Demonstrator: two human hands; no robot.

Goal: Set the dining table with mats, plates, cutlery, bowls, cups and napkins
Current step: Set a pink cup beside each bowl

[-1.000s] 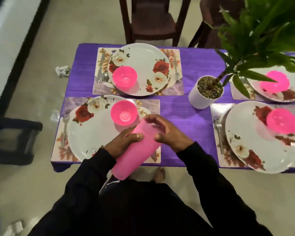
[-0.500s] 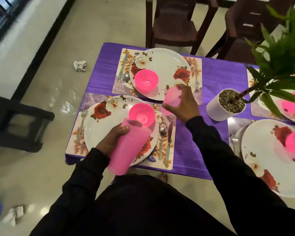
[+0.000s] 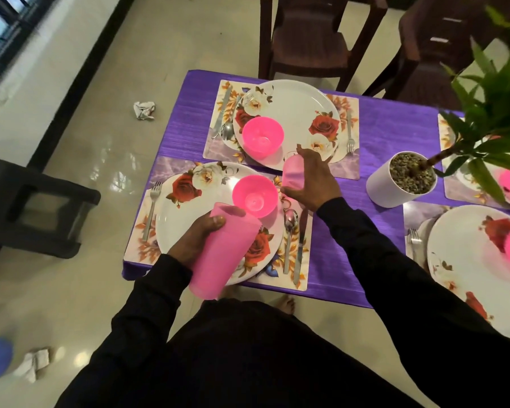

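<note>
Cups (image 3: 218, 254): translucent pink plastic, matt, faintly frosted. Bowls (image 3: 255, 195): brighter pink plastic, glossy, with highlights on the base. Plates (image 3: 189, 231): smooth white glazed-looking surface with printed roses. Mats (image 3: 292, 278), at 6 o'clock of the near plate: smooth printed sheet, slight sheen. Fork (image 3: 150, 210), at 9 o'clock: polished metal, as is the spoon (image 3: 290, 231). Tablecloth (image 3: 374, 136): purple woven cloth, ribbed, satin sheen. Pot (image 3: 392, 189): matt white, gravel-filled. Floor (image 3: 86, 142): glossy tile. Chairs (image 3: 306, 39): dark, wood-look.
</note>
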